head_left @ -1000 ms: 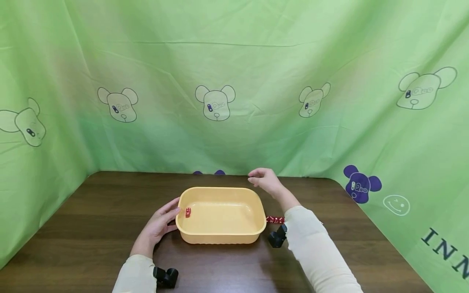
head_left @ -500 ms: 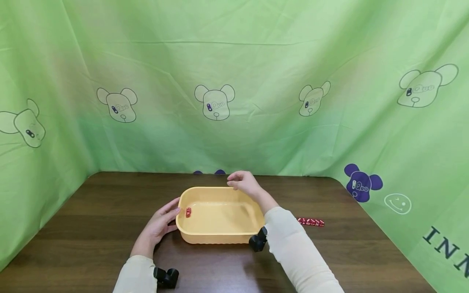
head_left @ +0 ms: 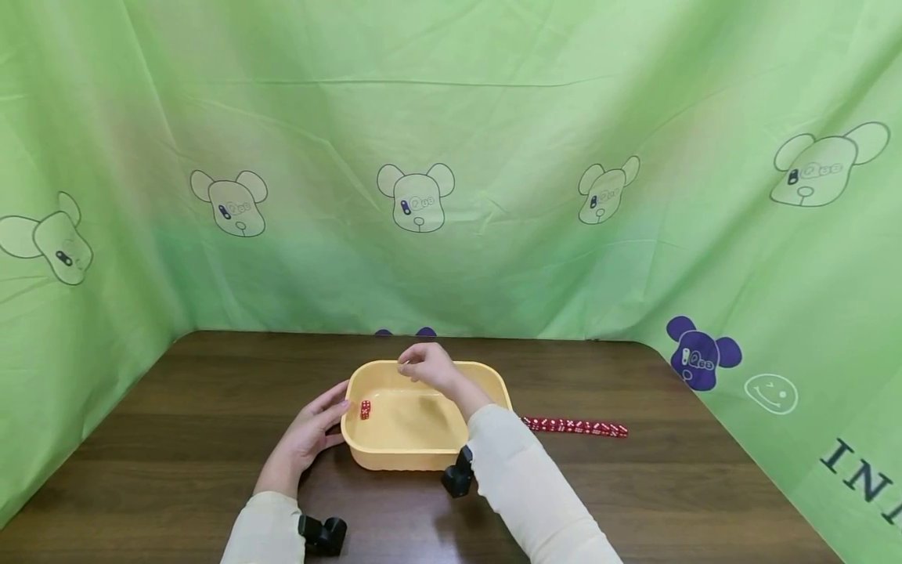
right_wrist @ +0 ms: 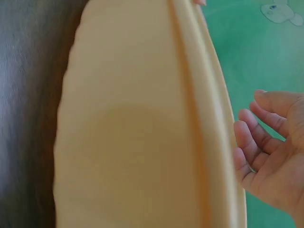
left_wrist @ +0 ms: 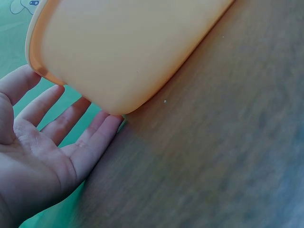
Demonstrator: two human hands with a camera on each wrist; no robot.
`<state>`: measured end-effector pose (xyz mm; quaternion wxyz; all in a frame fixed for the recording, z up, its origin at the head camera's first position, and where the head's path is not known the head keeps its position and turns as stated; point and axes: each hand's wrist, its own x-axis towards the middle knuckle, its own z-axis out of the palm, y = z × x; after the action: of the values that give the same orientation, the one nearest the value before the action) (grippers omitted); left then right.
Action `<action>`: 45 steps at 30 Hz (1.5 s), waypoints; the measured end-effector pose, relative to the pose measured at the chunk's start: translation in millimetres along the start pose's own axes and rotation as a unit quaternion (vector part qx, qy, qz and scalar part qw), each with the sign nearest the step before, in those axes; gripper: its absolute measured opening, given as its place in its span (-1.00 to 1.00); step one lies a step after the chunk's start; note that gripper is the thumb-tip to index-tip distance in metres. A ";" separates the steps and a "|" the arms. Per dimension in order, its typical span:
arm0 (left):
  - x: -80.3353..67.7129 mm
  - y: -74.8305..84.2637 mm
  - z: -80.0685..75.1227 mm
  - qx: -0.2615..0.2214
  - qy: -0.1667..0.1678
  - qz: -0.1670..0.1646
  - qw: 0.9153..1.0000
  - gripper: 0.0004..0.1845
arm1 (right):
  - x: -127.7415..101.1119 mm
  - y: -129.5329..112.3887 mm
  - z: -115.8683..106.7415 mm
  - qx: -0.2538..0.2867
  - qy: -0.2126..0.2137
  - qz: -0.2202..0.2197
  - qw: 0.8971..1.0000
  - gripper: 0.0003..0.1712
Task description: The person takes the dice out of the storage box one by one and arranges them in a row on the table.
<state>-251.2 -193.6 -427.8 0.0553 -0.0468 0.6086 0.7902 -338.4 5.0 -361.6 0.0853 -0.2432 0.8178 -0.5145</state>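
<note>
A yellow rectangular tray (head_left: pixel 409 460) stands on the brown table. My left hand (head_left: pixel 308 431) is at its left end; in the left wrist view the spread, fairly straight fingers (left_wrist: pixel 64 121) touch the outer wall and rim. Two red dice (head_left: pixel 365 410) lie one behind the other inside, near the left wall. Over the tray's back rim is my right hand (head_left: pixel 433 368), thumb and forefinger close together. In the right wrist view its fingers (right_wrist: pixel 244 137) are bent beside the rim; whether anything is between thumb and forefinger is not visible.
To the right of the tray a row of several red dice (head_left: pixel 574 426) lies on the table (head_left: pixel 669 486), its left end near the right sleeve. A green curtain (head_left: pixel 493 266) with bear-head prints surrounds the table's back and sides. A black wrist camera (head_left: pixel 458 472) hangs by the tray's front.
My right hand has moved left and slightly toward me, from behind the tray's right corner to above its back rim. More of the dice row is uncovered. My left hand has stayed put.
</note>
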 end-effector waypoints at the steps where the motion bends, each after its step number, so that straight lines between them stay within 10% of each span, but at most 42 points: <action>1: 0.0 -0.2 -0.2 0.000 0.000 0.000 1.000 -0.46 | 0.1 -0.3 2.9 0.003 -0.005 0.001 1.000 -0.81; 12: -0.6 0.6 -2.5 -0.001 -0.002 -0.002 1.000 -0.47 | -1.7 -8.7 33.2 0.005 -0.037 0.010 0.999 -0.82; 24: 0.4 2.0 -2.4 0.002 -0.011 0.006 1.000 -0.47 | 87.1 127.0 82.5 -0.050 -0.029 -0.008 0.998 -0.92; 34: 1.2 -0.5 -1.5 -0.004 -0.012 0.008 1.000 -0.46 | 19.6 20.8 67.8 -0.072 -0.044 0.084 0.993 -0.86; 41: 2.1 -1.0 -1.4 -0.008 -0.011 0.008 1.000 -0.46 | 46.4 76.9 78.5 -0.101 -0.050 0.028 0.993 -0.87; 45: 1.7 -0.3 -0.9 -0.003 -0.015 0.009 1.000 -0.45 | 38.2 62.5 77.7 -0.111 -0.054 0.034 0.992 -0.87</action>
<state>-252.8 -194.3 -428.6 0.0570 -0.0294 0.6057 0.7931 -360.6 -53.7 -448.0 0.1195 -0.2503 0.8718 -0.4038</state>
